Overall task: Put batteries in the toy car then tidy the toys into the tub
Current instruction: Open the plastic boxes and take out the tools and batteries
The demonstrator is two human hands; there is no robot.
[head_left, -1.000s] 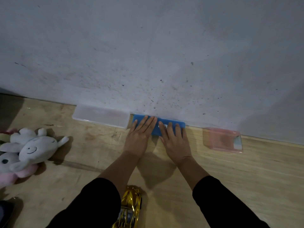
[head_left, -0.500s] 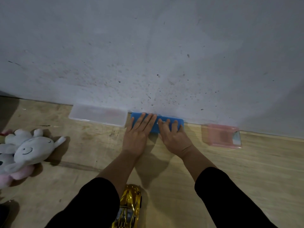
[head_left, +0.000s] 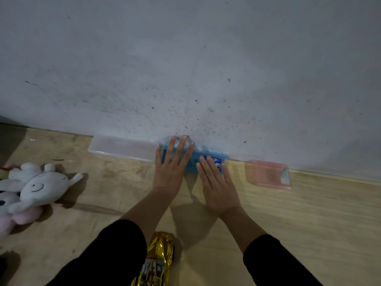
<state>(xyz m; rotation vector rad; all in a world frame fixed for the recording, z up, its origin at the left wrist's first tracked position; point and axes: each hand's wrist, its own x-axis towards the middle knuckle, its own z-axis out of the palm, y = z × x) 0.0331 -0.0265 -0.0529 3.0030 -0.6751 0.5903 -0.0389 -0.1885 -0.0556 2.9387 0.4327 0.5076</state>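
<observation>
Reaching for the batteries in the blue box, both hands, left and right, lie flat, spread, holding nothing; next, pinch one out.

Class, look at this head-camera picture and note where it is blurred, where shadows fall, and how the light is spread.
Head view: dim overall, with the wall lit unevenly and darker toward the corners; the pink box and both hands, left hand and right hand, show motion smear; soft shadows lie on the floor under the forearms and beside the plush toy; the gold car glints.
</observation>
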